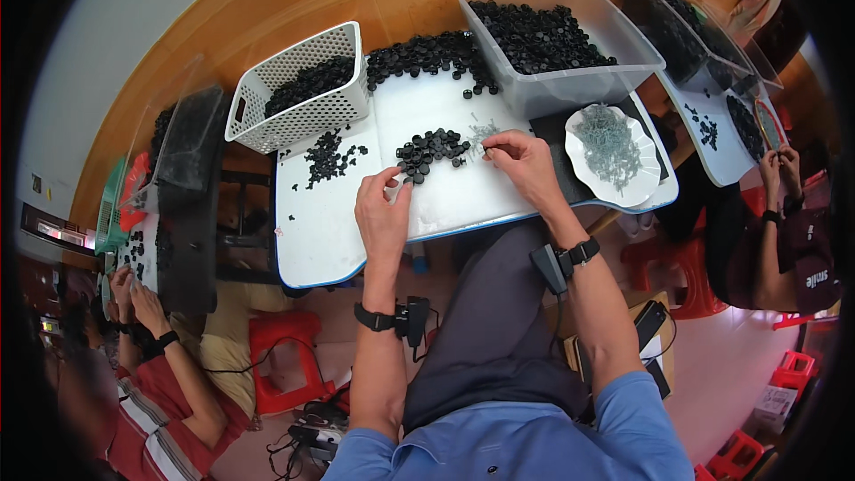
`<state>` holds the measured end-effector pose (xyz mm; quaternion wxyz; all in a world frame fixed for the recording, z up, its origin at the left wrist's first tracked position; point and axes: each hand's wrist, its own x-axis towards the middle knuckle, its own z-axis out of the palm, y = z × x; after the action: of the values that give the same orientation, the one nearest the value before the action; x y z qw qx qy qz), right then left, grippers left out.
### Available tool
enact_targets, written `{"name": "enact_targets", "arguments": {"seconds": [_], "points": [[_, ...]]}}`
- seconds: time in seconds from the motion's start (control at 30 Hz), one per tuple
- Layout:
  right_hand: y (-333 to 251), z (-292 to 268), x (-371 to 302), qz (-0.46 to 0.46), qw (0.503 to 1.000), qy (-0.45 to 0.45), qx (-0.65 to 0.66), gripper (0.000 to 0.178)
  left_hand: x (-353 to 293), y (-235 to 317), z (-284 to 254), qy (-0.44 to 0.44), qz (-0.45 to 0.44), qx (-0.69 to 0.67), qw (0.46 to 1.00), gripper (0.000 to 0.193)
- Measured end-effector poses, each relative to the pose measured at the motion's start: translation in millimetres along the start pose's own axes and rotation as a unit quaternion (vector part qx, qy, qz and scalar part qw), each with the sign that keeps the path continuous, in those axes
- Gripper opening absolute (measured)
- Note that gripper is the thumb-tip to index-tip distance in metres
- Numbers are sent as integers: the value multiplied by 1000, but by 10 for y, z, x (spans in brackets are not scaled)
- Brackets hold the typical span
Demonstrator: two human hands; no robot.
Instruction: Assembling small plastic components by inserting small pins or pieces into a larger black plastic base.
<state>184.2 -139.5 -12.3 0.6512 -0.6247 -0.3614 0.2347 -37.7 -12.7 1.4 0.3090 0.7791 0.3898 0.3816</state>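
Near the table's front edge, my left hand [383,209] has its thumb and forefinger closed around a round black cap [409,180], at the near left of a small heap of black caps [432,151]. To the right of the heap, my right hand [527,169] pinches something small and dark; its kind is too small to make out. Just beyond those fingertips lies a loose scatter of thin pale pieces [484,130] on the white tabletop [356,232]. More of these thin, greenish-grey pieces [608,147] fill a white scalloped plate [648,180] on my right.
A white perforated basket [298,120] and a translucent bin [570,85] hold black parts at the back. Between them spreads a bank of black caps [419,58]. Small black pieces [331,158] lie at left. Co-workers sit either side, near red stools [287,361].
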Motion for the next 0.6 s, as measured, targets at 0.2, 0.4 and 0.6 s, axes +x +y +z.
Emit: {"name": "enact_targets", "arguments": {"seconds": [0.2,0.4,0.6], "points": [[31,21,-1,-36,999,0,-17,19,134,-68,-73,-107,4,86,991,31],[20,10,-28,2,1000,-3,10,18,70,51,-82,-83,-33,58,994,24],[-1,5,-46,-14,999,-11,28,18,-62,204,323,-200,-92,-305,927,24]]}}
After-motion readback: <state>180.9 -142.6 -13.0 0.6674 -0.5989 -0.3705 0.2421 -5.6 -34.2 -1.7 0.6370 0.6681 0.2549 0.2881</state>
